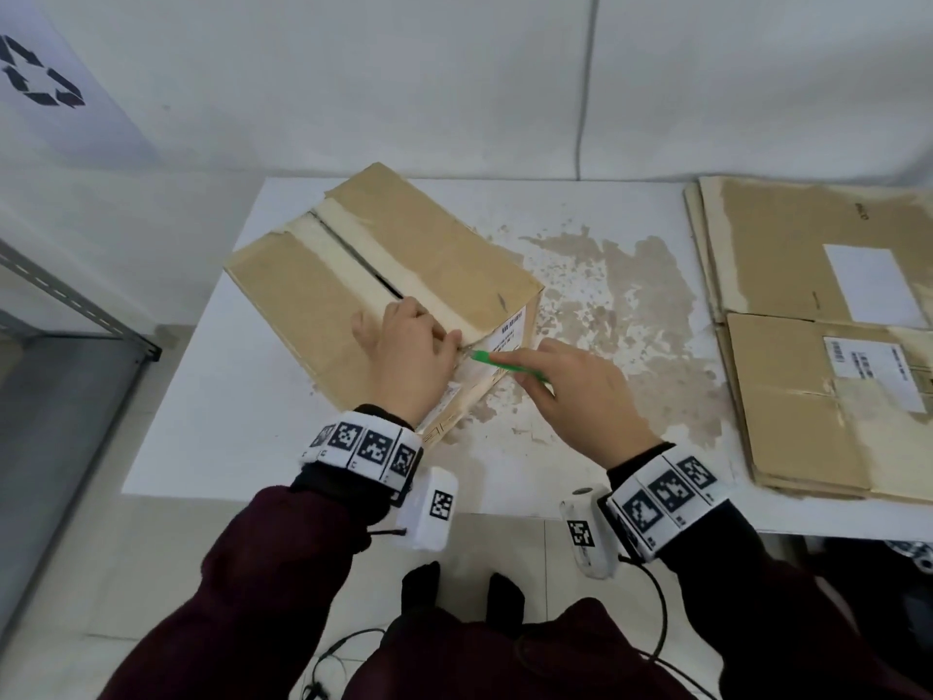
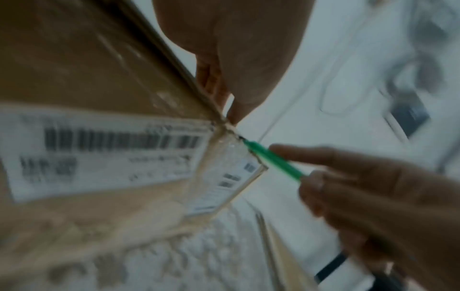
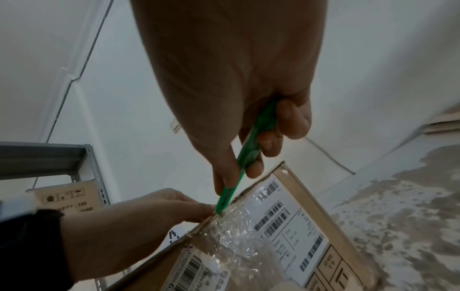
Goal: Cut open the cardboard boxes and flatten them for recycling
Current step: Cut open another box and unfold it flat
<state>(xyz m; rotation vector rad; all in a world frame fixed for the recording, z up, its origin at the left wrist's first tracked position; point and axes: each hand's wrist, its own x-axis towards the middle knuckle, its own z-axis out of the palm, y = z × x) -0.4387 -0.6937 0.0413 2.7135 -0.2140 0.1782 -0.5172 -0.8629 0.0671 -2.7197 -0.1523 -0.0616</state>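
Cutting tape at the near top edge of the cardboard box (image 1: 383, 275), which sits angled on the white table (image 1: 202, 421), left of centre. Your right hand (image 1: 580, 396) grips a thin green cutter (image 1: 505, 363), fingers curled round the handle, index finger laid along it; its tip meets the crinkled clear tape (image 3: 231, 234) where the top seam reaches the end face. Your left hand (image 1: 409, 356) presses on the top flap, fingertips right beside the tip; whether they pinch the edge, I can't tell.

Risks, as I judge them: those left fingertips sit right next to the blade, so a slip off the glossy tape could reach them. Push too hard and the box may skid, since only one hand braces it. The wrinkled tape could snag and tear instead of slitting.

Box is plain brown corrugated board, rectangular, top seam already gaping along a pale tape strip. White barcode labels (image 3: 293, 220) on the end face. Table surface is peeling, brown patches showing. A flattened cardboard stack (image 1: 818, 336) lies well apart on the right.
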